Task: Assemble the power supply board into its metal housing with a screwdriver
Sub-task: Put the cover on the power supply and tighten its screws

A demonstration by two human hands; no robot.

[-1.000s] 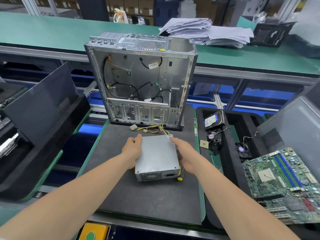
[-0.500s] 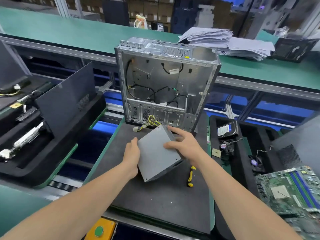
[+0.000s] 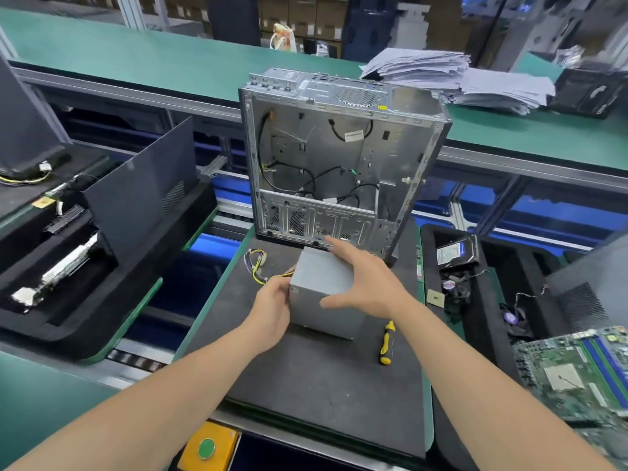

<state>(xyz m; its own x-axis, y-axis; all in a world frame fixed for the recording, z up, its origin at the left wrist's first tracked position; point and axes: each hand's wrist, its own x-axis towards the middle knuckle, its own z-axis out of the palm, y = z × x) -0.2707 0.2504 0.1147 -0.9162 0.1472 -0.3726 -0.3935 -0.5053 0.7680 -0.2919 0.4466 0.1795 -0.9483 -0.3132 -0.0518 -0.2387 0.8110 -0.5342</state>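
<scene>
You are at the fitting step: the grey metal power supply box (image 3: pixel 323 290) is not yet in its housing. It sits on the black foam mat (image 3: pixel 306 385), just in front of the open silver metal computer case (image 3: pixel 339 158). Its bundle of yellow and black wires (image 3: pixel 257 266) trails off to the left.

Your left hand (image 3: pixel 273 304) grips the box's left side with curled fingers. Your right hand (image 3: pixel 362 283) is spread over the top with its fingers straight; whether it presses down I cannot tell.

Next, I judge, you need to lift the box into the case's bay and keep the wires from catching. The yellow-and-black screwdriver (image 3: pixel 386 342) lies untouched beside your right forearm, ready for the screws.
</scene>
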